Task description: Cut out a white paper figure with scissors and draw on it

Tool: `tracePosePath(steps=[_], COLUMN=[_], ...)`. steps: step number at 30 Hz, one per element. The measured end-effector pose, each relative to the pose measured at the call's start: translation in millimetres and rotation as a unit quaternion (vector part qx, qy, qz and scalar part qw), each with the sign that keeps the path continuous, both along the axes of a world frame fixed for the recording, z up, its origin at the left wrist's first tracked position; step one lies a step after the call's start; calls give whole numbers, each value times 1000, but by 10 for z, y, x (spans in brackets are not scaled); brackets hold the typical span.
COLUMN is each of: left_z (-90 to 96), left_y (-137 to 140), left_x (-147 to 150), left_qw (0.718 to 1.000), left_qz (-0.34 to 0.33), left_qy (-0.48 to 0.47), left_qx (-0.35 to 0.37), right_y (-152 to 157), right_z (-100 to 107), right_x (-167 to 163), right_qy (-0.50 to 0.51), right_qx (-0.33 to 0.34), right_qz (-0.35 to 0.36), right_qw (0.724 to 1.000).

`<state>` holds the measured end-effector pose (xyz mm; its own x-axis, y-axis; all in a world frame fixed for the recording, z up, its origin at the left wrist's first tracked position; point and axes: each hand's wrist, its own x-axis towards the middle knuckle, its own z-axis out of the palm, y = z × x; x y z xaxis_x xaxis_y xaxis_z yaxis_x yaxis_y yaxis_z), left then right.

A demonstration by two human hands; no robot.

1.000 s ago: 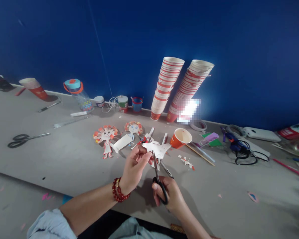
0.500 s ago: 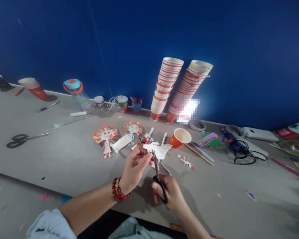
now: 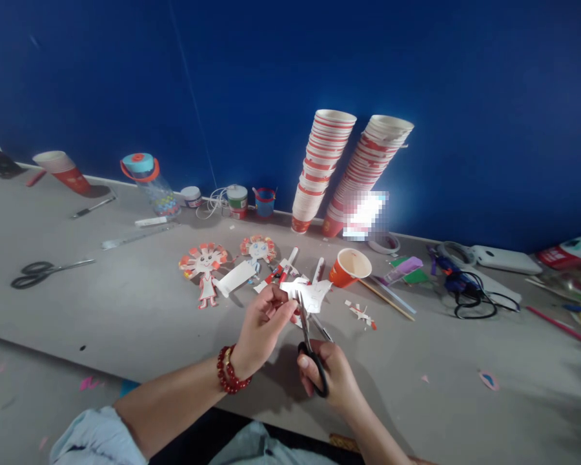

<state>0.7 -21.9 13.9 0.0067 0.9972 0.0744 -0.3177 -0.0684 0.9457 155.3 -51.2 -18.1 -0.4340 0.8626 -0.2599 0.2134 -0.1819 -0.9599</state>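
Note:
My left hand point(image 3: 266, 321), with red bead bracelets at the wrist, pinches a piece of white paper point(image 3: 312, 296) that has faint drawn lines. My right hand point(image 3: 326, 374) grips the black handles of a pair of scissors point(image 3: 305, 323), whose blades point away from me and meet the paper near my left fingertips. Just beyond lie markers point(image 3: 292, 258) and an orange paper cup point(image 3: 351, 268) tipped toward me. To the left are two cut-out paper figures with orange fringed heads, the nearer figure point(image 3: 207, 274) in a white dress and the farther figure point(image 3: 257, 248) partly under a white strip.
Two tall stacks of paper cups, the left stack point(image 3: 322, 171) and the right stack point(image 3: 363, 168), stand by the blue wall. A second pair of scissors point(image 3: 43, 271) lies far left, near a water bottle point(image 3: 152, 184). Right of the cup are a wooden stick point(image 3: 387, 300) and a cable point(image 3: 472, 297).
The paper and scissors have shifted very slightly in my hands. Both hands keep nearly the same place, and the view has moved a little.

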Motion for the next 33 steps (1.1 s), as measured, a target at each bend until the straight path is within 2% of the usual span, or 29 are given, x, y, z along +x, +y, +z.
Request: tracePosePath(steps=[10,14,17,26,33], left_z=[26,28,6,-21,11], left_y=[-17,-9,21,73,134], left_x=[5,-1,-14,-72,-110], left_qw=[1000,1000,1000,999,993], left_qz=[-5,-3,-4,-36,-101], left_qy=[-13,-15,-24,-15,-56], left_qx=[0,-9,-7,8,-31], right_y=[-8,-5,1,-63,-25], right_z=[-44,20,79,226,304], right_x=[2,9,48,413,626], right_qy=[-15,-2,10,-9,-106], right_qx=[22,20,14,-49,-39], right_qz=[-1,12,48,119,138], right_qw=[1000,1000,999,992,984])
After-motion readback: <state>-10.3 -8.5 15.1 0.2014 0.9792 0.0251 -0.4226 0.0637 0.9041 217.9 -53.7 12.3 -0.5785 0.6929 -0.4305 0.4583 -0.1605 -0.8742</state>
